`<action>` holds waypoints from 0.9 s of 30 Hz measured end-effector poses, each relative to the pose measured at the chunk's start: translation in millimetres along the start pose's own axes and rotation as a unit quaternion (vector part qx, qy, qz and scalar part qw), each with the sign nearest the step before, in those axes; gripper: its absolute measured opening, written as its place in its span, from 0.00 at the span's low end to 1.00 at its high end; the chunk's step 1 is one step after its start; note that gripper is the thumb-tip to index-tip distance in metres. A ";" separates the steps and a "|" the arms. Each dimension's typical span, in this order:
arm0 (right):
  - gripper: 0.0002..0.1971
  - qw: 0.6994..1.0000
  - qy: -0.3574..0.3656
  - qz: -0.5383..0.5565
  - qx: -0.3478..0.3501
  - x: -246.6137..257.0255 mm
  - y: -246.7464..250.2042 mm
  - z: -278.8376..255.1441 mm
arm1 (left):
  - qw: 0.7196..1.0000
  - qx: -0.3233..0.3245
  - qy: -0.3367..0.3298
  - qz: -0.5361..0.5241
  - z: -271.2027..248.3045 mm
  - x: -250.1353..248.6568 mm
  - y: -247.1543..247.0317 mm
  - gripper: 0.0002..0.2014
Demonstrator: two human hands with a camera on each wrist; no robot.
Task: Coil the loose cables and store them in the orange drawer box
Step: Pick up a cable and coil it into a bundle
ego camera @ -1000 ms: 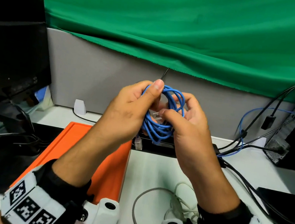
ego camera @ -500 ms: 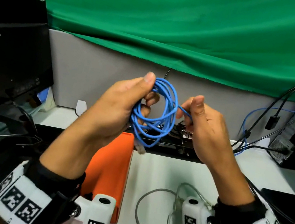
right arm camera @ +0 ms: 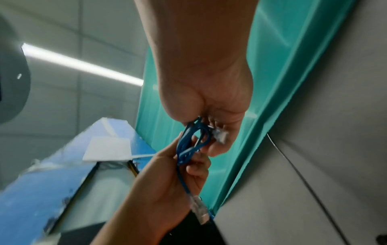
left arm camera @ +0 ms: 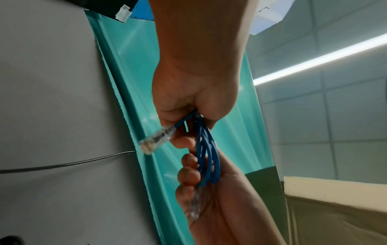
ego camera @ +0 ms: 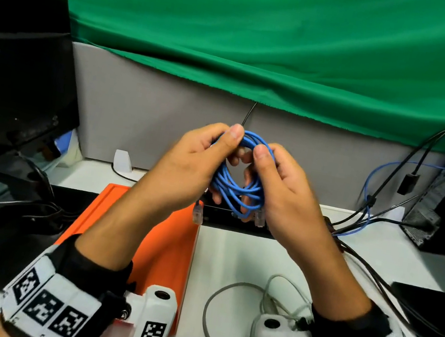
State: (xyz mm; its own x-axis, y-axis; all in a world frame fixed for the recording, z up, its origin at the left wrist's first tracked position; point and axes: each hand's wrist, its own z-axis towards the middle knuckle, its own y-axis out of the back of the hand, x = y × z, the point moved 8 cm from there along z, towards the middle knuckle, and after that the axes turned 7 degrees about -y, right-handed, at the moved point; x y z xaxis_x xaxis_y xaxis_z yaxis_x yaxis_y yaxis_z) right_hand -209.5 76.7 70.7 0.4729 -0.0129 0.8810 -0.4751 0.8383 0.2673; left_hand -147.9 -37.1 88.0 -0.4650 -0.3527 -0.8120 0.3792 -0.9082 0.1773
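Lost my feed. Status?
Both hands, left hand and right hand, grip blue cable coil, midair. Orange drawer box below. Grey cable loose.

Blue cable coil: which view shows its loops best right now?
Head view: the blue cable coil faces the camera as round loops between both hands. Both wrist views catch it edge-on, a narrow bundle with a clear plug dangling.

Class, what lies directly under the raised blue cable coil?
Below the blue cable coil, gripped by the left hand and right hand, lie a dark strip and the orange drawer box; the hands cover the rest.
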 end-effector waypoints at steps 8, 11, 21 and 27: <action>0.20 0.998 -0.014 -0.014 -0.058 -11.9 12.3 8.2 | 0.994 0.056 0.078 -0.053 0.5 17.4 5.5 0.12; 0.16 0.998 -0.050 0.013 -0.032 -17.2 12.7 10.7 | 0.996 0.050 0.069 -0.014 1.5 21.7 7.4 0.08; 0.12 0.969 -0.153 0.162 0.111 -36.8 19.4 11.7 | 0.993 0.000 0.115 -0.008 1.3 35.2 6.1 0.15; 0.09 0.969 -0.162 0.174 0.062 -57.9 25.8 20.1 | 0.990 0.012 0.124 0.059 2.2 41.0 18.8 0.17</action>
State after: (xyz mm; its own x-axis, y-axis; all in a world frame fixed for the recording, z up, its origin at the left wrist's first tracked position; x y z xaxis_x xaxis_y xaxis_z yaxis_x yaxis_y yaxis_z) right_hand -264.0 88.1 34.4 0.0203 0.0721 0.9972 -0.6586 0.7514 -0.0409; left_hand -161.6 -69.1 59.2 -0.2072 -0.3926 -0.8961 0.3978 -0.8706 0.2895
